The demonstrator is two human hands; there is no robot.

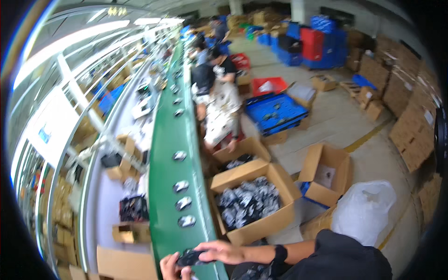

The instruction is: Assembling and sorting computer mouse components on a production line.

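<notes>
While our hands meet over the green belt [163,154], we hold one dark packet [190,257].
Right hand [221,252] grip clamped on packet, left hand [171,267] steadying it; open carton [254,198] of packets beside us for easy reach.

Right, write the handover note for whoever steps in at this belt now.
Left hand: at the near end of the green conveyor belt, fingers on a small dark bagged part.
Right hand: reaching across from the right, fingers on the same bagged part, which both hands hold at the belt.
Supplies: an open cardboard box full of similar bagged parts stands just right of the belt.
Done: several bagged parts already lie in a row along the belt ahead.
Left: the part in hand is not yet released; the box is well filled.
</notes>
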